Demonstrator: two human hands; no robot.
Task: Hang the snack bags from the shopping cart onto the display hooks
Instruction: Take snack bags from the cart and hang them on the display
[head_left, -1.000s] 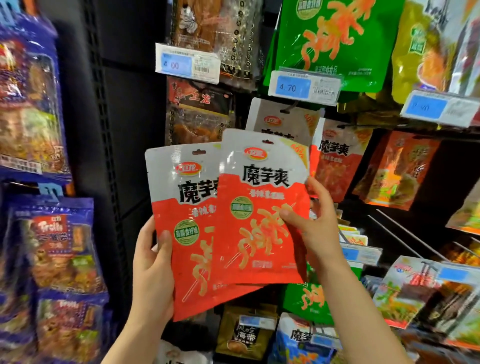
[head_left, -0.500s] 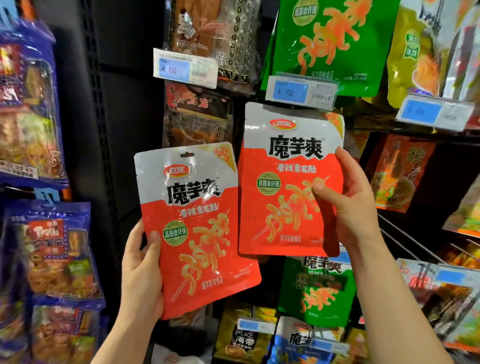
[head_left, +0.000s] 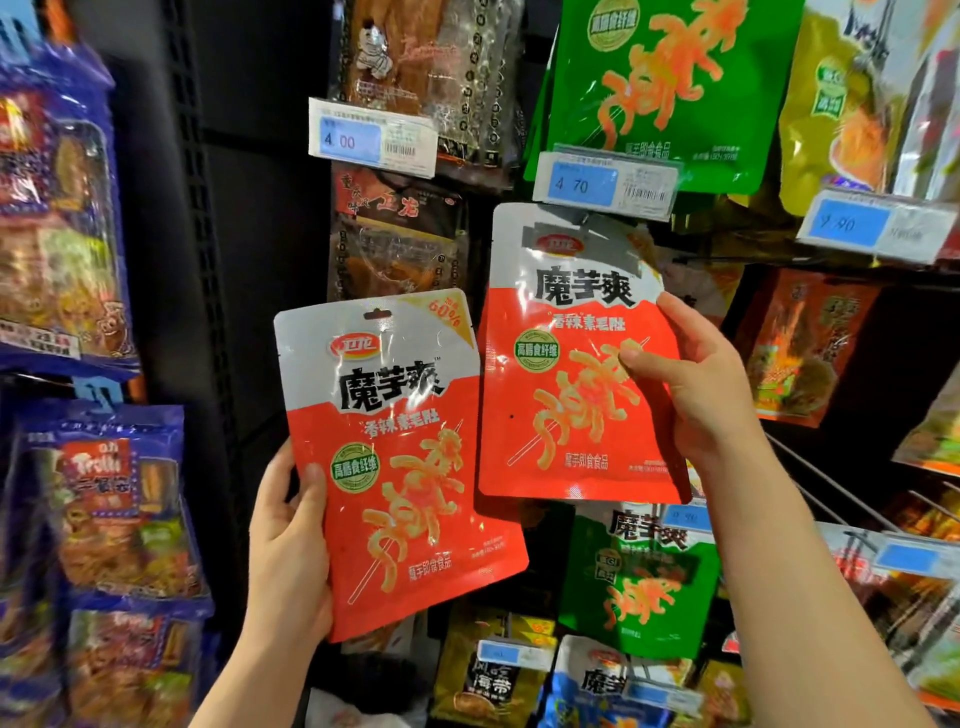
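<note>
1. Filling the whole frame: a dark display rack (head_left: 249, 218) hung with snack packets, blue bags (head_left: 62, 208) down the left edge, a green bag (head_left: 660, 78) at upper right.
2. Lower centre-left: a red-and-white snack bag (head_left: 400, 467), tilted slightly, hang hole at its top free of any hook.
3. Centre-right, higher up: a second red-and-white bag (head_left: 576, 364), top edge tucked just beneath the 4.70 price tag (head_left: 605, 184); whether it sits on a hook, cannot tell.
4. Lower left: left hand (head_left: 288, 545) gripping the first bag's lower left edge, thumb on the front, fingers behind.
5. Right of centre: right hand (head_left: 696, 384) pinching the second bag's right edge, thumb across the front.
6. Upper centre: a 4.00 price tag (head_left: 371, 137) over brown packets (head_left: 400, 244).
</note>
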